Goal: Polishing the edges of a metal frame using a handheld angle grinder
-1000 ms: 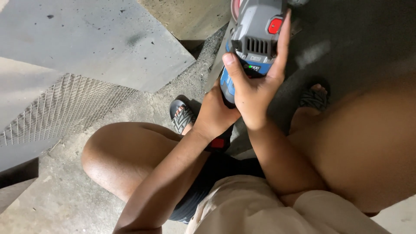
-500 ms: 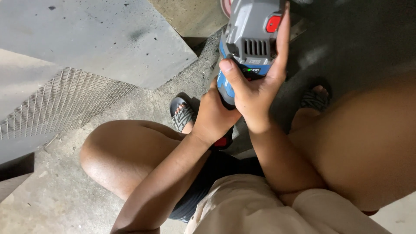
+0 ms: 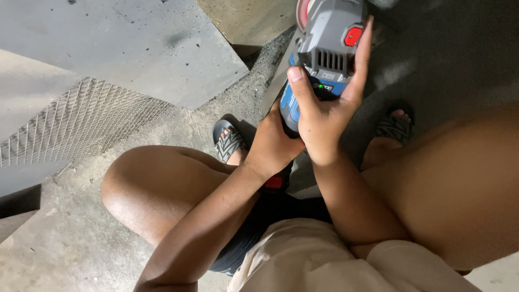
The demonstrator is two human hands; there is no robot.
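I squat over a concrete floor and hold a grey and blue cordless angle grinder [image 3: 330, 48] with both hands. My right hand [image 3: 330, 108] wraps the top of its body, fingers stretched up beside the red switch [image 3: 353, 36]. My left hand [image 3: 273, 143] grips the blue handle from below. The red guard and disc [image 3: 303, 12] sit at the frame's top edge, partly cut off. The disc's contact point is hidden.
A large grey metal sheet [image 3: 135, 48] lies at upper left, with expanded metal mesh [image 3: 75, 121] under its edge. Another dark sheet [image 3: 448, 59] lies at upper right. My sandalled feet [image 3: 230, 141] rest on the gritty concrete floor [image 3: 70, 249] on either side of the grinder.
The grinder and both hands have shifted slightly up and left in the view. The grip is unchanged.
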